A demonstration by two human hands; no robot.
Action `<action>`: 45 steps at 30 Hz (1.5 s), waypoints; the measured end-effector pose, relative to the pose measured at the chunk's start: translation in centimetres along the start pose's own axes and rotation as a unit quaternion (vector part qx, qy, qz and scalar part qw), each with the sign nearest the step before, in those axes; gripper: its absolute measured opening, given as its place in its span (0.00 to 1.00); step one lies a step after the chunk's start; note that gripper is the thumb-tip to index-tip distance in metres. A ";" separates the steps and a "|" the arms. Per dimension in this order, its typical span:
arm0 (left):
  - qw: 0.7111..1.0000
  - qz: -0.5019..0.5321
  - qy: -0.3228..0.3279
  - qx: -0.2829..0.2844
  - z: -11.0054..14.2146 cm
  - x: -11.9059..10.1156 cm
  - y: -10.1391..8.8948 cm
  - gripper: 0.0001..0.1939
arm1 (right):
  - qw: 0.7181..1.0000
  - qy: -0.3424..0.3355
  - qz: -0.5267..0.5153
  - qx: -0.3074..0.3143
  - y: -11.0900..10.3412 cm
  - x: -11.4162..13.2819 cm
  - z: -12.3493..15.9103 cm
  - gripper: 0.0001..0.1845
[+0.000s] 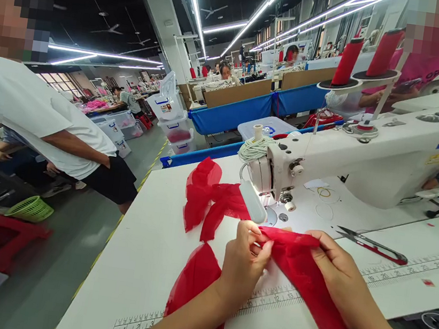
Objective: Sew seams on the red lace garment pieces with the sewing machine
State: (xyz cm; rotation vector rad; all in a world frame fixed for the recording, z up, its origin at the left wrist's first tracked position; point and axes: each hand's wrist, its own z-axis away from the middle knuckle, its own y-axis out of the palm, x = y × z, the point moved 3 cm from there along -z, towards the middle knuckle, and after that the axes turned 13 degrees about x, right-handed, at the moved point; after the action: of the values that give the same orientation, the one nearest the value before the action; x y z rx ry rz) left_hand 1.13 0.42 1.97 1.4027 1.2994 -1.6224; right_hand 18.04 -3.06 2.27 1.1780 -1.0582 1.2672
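A strip of sheer red fabric [298, 261] is stretched between my two hands in front of the sewing machine [325, 162]. My left hand [245, 259] pinches its left end, just below the needle area. At the upper right edge, my right hand [338, 264] grips the same cloth between thumb and fingers, and the lower part hangs toward the table's front edge. More red fabric pieces [203, 195] lie behind and left of my left hand, reaching to the machine head. Another red piece [196, 277] is partly covered by my left forearm.
Thread snips [373, 245] with red handles lie right of my right hand. A printed ruler [133, 328] runs along the white table [123, 249]. Red thread cones [346, 62] stand behind the machine. A person in a white shirt [48, 115] stands left; stacked plastic boxes [168, 106] are beyond.
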 end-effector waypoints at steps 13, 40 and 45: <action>0.975 0.168 -0.033 0.144 -1.0 -0.9 0.0 0.12 | 0.988 -0.067 0.113 0.083 0.2 0.4 0.0 0.18; 0.864 0.456 -0.093 0.191 -1.3 0.0 0.6 0.22 | 0.982 0.035 -0.163 0.091 0.3 -0.2 -1.5 0.24; 0.857 0.478 -0.118 0.154 -1.4 0.0 0.4 0.12 | 0.974 0.059 -0.213 0.058 0.1 -0.8 -2.0 0.21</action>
State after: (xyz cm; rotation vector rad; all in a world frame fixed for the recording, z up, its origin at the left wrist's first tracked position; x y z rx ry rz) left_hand 2.01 1.62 1.91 1.5849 0.0863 -1.2276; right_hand 17.75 -1.14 1.21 1.3172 -0.6066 1.0531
